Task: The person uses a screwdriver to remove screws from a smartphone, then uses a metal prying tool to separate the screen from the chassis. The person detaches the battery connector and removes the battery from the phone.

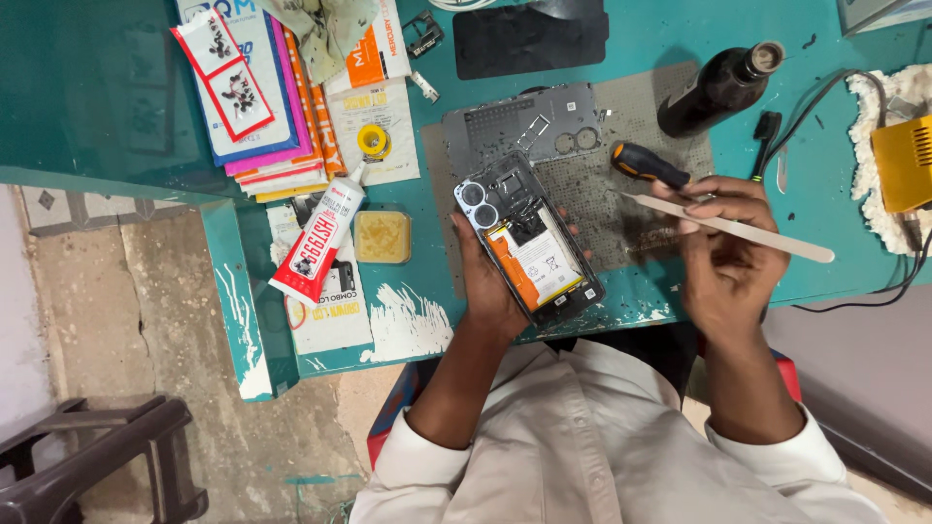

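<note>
My left hand (485,281) grips an opened phone (529,243) from below, its back off so the battery, orange strip and camera rings show. It is held over the near edge of the grey work mat (641,155). My right hand (723,238) is closed on a long thin metal pry tool (777,238) that runs from left of the fingers out to the right. The tool's tip is to the right of the phone and apart from it. A screwdriver with a black and orange handle (646,163) lies on the mat just above my right hand.
A dark bottle (718,87) stands at the back right, next to a yellow device (903,160) with cables. A red and white glue tube (320,238), stacked packets (262,97), a tape roll (373,140) and a small yellow box (382,237) lie at the left. A grey phone cover (519,121) lies on the mat.
</note>
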Available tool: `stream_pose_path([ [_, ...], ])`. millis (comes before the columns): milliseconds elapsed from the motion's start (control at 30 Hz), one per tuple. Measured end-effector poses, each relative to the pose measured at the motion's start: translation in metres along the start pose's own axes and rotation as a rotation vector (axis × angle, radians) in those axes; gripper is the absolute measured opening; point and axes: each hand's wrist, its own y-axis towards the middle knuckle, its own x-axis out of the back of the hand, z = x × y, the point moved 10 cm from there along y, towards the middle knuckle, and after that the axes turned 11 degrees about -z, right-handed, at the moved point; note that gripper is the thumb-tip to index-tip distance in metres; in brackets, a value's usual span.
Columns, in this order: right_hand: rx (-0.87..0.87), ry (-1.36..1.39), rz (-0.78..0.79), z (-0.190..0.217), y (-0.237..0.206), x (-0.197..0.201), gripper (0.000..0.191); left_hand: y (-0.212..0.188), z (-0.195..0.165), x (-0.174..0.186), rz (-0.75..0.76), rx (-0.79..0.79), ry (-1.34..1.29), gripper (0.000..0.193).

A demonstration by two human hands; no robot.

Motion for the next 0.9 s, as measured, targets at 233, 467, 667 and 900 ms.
stream_pose_path([
  [233, -0.368, 0.365, 0.066, -0.032, -0.012, -0.03, 0.023, -0.007, 0.002, -0.004, 0.016, -0.035, -0.003, 0.1],
  [467, -0.318, 0.328, 0.123, -0.035, -0.032, -0.051, 0.026, -0.006, 0.003, 0.006, 0.0, -0.084, 0.037, 0.098],
  [667, -0.22, 0.243, 0.111, -0.021, -0.038, -0.055, 0.023, -0.005, 0.006, 0.01, -0.032, -0.052, 0.048, 0.098],
  [900, -0.157, 0.208, 0.131, -0.011, -0.04, -0.059, 0.023, -0.008, 0.006, 0.002, 0.052, -0.073, 0.044, 0.098],
])
